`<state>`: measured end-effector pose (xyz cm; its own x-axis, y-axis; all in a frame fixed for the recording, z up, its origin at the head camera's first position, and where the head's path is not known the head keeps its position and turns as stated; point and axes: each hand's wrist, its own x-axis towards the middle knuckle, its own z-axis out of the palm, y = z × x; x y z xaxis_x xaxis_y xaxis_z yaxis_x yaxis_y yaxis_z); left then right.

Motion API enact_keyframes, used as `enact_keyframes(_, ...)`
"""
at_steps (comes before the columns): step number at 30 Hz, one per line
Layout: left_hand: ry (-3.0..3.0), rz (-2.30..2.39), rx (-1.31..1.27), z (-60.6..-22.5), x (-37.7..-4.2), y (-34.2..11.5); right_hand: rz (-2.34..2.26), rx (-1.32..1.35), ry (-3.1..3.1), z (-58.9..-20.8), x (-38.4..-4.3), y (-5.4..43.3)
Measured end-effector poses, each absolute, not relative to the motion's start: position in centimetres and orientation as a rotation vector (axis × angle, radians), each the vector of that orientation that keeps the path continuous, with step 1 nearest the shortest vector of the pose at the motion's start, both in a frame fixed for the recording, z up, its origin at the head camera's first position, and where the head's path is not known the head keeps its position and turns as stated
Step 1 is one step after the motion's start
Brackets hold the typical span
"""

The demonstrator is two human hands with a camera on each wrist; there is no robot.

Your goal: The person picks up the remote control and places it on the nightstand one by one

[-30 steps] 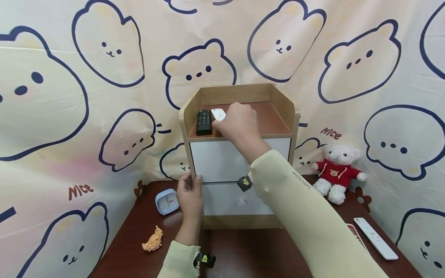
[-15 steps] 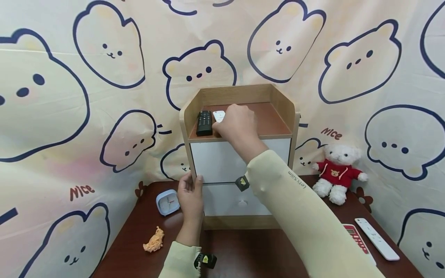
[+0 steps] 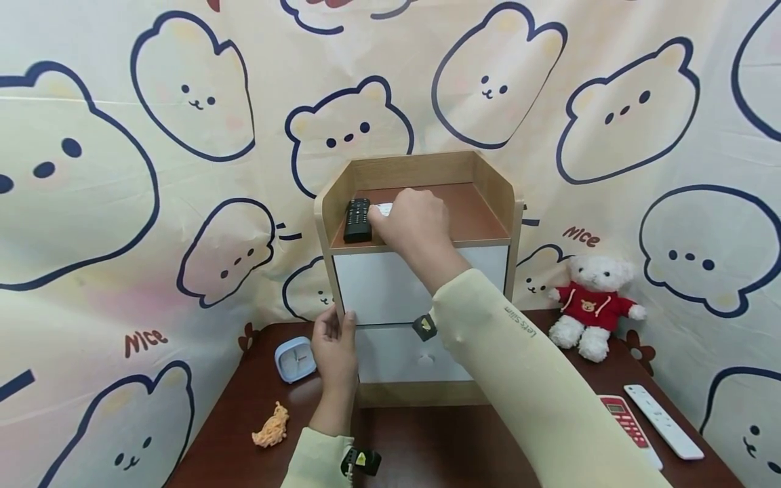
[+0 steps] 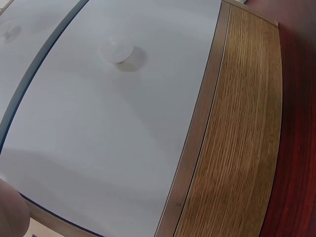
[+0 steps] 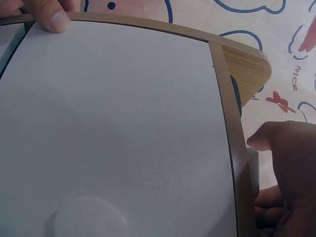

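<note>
White remote (image 3: 384,209), less exposed than a second ago, is grasped in the right hand (image 3: 416,225) beside the black remote (image 3: 357,221) on the cabinet (image 3: 390,288), which stands, its edge gripped by the left hand (image 3: 335,349), on a brown table (image 3: 439,444) before bear-print cloth (image 3: 421,61).

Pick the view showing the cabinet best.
Head: it frames the cabinet from top shelf to base, though the right arm covers part. Left wrist shows mainly the lower drawer and base; right wrist, mainly the upper drawer.

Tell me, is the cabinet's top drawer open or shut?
Shut: the top drawer sits flat within the cabinet's wooden frame, and none of its inside shows.
</note>
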<state>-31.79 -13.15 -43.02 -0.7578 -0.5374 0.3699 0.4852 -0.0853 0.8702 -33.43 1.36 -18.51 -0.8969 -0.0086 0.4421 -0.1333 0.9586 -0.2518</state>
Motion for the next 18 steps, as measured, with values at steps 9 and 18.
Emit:
enact_keyframes(9,-1.505,-1.911,0.068,-43.2,-32.2,-12.7,0.703,0.496,-2.107,-24.5,-30.6,5.4)
enact_keyframes(18,-1.495,-1.867,0.069,-43.2,-32.2,-12.9,0.898,0.589,-1.940,-36.6,-24.6,8.0)
